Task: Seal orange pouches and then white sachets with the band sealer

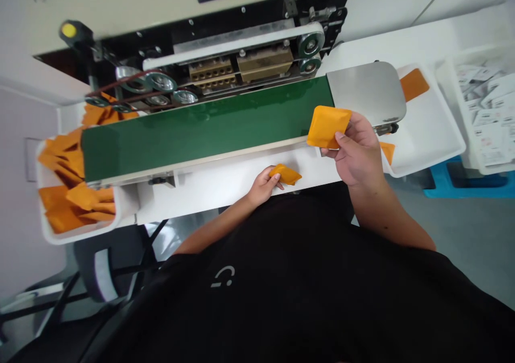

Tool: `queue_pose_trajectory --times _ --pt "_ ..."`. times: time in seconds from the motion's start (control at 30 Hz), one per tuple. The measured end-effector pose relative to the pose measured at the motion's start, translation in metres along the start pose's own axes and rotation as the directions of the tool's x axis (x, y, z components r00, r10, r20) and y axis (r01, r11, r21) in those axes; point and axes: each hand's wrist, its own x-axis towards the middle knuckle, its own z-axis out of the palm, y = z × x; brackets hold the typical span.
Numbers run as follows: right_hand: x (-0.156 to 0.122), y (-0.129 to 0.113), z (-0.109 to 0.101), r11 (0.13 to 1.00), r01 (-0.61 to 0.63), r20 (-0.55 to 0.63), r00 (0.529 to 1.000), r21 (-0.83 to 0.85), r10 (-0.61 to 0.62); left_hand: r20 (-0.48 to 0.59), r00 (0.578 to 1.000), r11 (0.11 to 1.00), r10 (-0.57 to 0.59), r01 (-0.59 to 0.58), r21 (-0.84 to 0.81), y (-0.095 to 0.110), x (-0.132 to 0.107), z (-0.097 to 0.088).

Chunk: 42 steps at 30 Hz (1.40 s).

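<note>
Beside green conveyor belt (201,128) — right hand (358,151) closed on orange sachet (328,127), left hand (263,187) curled around second sachet (286,174).

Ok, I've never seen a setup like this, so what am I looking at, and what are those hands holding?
This is a single view from a camera on the person's head, looking down past their black shirt. The machine looks like a band sealer, with metal blocks and pulleys above a green conveyor belt. The right hand holds a flat orange sachet near a steel plate at the belt's end. The left hand holds a bent orange sachet. More orange sachets lie heaped in a white tray at the belt's other end.
</note>
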Motion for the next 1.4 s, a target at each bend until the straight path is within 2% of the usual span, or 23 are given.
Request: queue_pose_trajectory --times 0.33,0.6,0.77,1.0,1.17,1.3,1.4 --pt "-0.002 -0.009 0.001 0.996 0.048 -0.037 0.998 0.071 -0.046 -0.002 1.000 1.000 -0.002 0.002 -0.011 0.002 0.001 0.001" --pt "0.006 -0.022 -0.002 0.995 -0.094 0.005 0.996 0.028 0.094 -0.008 1.000 1.000 -0.018 0.018 -0.018 0.003 0.001 0.002" --pt "0.017 -0.030 -0.006 0.989 -0.145 0.025 0.989 -0.008 0.145 -0.014 1.000 1.000 -0.012 0.011 -0.012 0.000 0.001 0.001" --pt "0.034 -0.032 -0.012 0.998 -0.059 -0.098 0.993 0.023 0.061 -0.016 1.000 1.000 -0.004 0.003 -0.023 0.000 0.001 0.001" --pt "0.053 -0.044 -0.016 0.997 -0.070 -0.096 0.993 -0.034 0.066 -0.005 1.000 1.000 -0.009 0.008 -0.025 0.001 0.002 0.001" --pt "0.068 -0.054 -0.014 0.995 -0.098 -0.097 0.991 -0.009 0.097 -0.008 1.000 0.999 -0.018 0.017 -0.029 0.001 0.001 0.001" --pt "0.080 -0.058 -0.011 0.983 -0.184 -0.075 0.980 -0.009 0.183 -0.014 0.999 0.999 -0.033 0.032 -0.027 0.001 0.001 0.001"
